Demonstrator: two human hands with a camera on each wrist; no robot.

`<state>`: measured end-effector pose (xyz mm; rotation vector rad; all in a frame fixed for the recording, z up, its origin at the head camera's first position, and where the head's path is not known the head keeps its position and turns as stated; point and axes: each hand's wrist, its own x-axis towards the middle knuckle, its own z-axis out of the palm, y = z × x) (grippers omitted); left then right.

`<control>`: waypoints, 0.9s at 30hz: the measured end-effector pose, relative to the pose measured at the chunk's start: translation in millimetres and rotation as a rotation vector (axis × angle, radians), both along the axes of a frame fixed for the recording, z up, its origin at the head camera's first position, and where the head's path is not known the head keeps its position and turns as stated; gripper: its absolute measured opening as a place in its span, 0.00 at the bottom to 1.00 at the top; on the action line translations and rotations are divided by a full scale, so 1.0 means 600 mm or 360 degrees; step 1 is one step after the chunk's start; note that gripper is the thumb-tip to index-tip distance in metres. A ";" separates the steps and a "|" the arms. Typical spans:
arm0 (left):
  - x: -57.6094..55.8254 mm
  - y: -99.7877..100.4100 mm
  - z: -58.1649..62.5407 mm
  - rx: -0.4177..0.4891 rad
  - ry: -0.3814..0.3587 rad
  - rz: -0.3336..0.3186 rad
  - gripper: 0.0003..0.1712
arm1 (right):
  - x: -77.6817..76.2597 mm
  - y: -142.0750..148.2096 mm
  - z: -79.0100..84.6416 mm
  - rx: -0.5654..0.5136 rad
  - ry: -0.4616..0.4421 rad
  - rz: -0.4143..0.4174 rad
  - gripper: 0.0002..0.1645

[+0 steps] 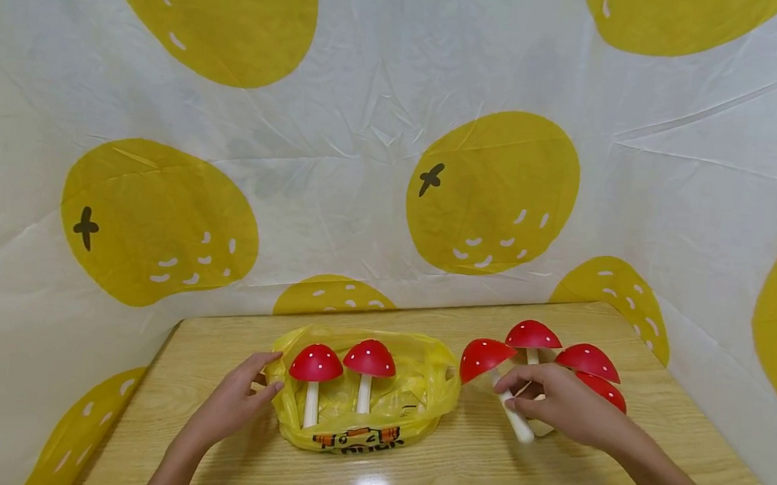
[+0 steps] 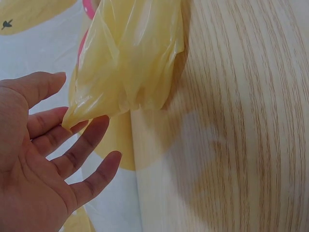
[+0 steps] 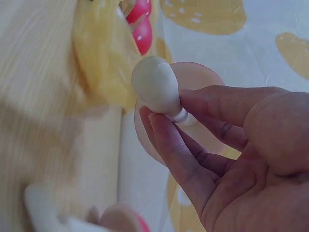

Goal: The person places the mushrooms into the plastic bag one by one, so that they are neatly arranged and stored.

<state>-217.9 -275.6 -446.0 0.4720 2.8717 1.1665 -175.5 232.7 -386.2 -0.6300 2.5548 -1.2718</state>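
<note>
A yellow plastic bag (image 1: pixel 444 398) with a printed front lies with its mouth spread open on the table. Inside it are two toy mushrooms, a left one (image 1: pixel 316 363) and a right one (image 1: pixel 369 358), each with a white-dotted red cap and a white stem. My left hand (image 1: pixel 228 403) is at the bag's left edge, fingers spread and loosely bent, fingertips against the plastic in the left wrist view. To the right of the bag, my right hand (image 1: pixel 568 405) pinches the stem of another toy mushroom (image 1: pixel 486 358) between thumb and fingers, its cap tilted toward the bag.
Beyond and beside the right hand are three more toy mushrooms: one at the back (image 1: pixel 533 334), one at the right (image 1: pixel 588 360) and one partly hidden below it (image 1: pixel 606 390). The wooden table (image 1: pixel 320 479) meets a white cloth backdrop (image 1: pixel 336 217) with big yellow fruit shapes.
</note>
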 end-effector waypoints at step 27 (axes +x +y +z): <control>-0.005 -0.003 -0.006 -0.0023 0.0009 -0.0002 0.30 | -0.072 -0.202 -0.039 -0.0351 -0.0156 -0.0059 0.05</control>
